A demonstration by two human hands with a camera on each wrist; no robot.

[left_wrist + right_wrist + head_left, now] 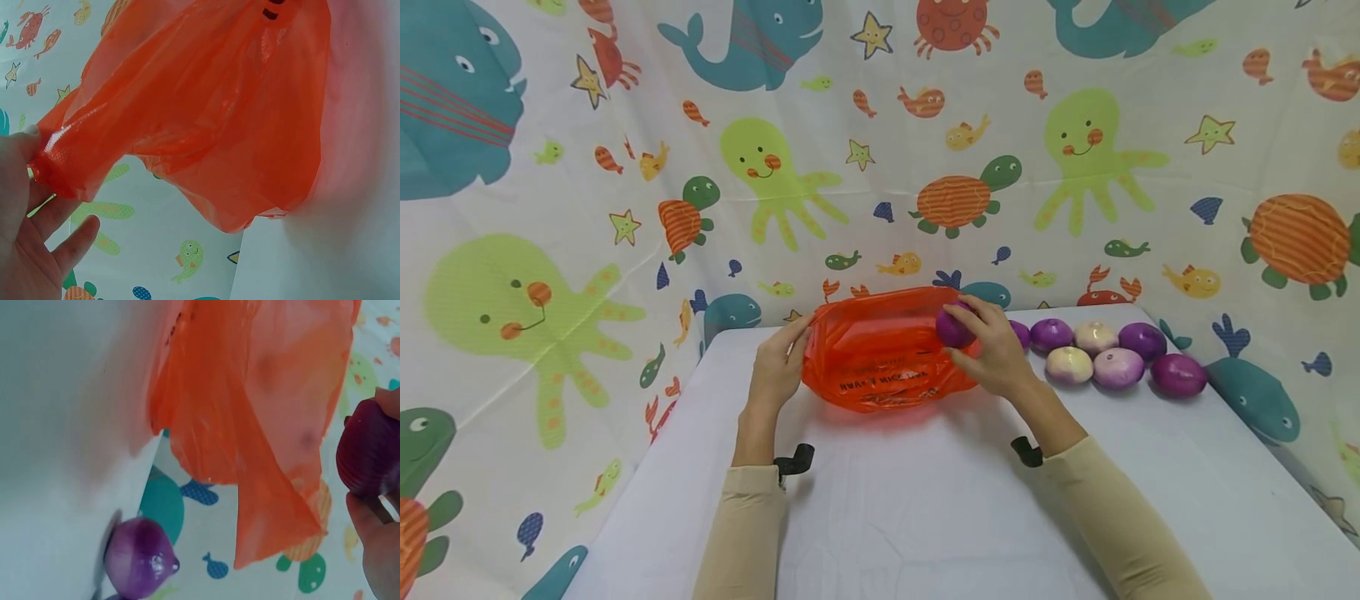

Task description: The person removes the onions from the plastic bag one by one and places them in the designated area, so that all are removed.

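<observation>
The 2 beige sleeves (pixel 752 533) are lying nearest the camera, reaching forward over the white table (pixel 925 517). The left hand (pixel 777 367) is pinching the left rim of the orange plastic bag (pixel 880 354) between thumb and curled fingers, and the left wrist view is showing the film bunched there. The right hand (pixel 992 350) is curling its fingers around 1 purple onion (pixel 953 327) and holding it at the right edge of the bag mouth, just above the opening. The bag is resting on the table near the back wall, and its mouth is facing up and away from the person.

To do this step well, I think the left hand should be keeping the rim lifted and pulled to the side, so the mouth is standing wide. The right hand should be bringing the onion fully over the opening and low inside before loosening the fingers, because the thin film may be folding inward. From the right wrist view I cannot tell clearly whether the near rim is open enough.

7 more onions (pixel 1093 354) are waiting in a group to the right, some purple and some pale, just beside the bag.
</observation>
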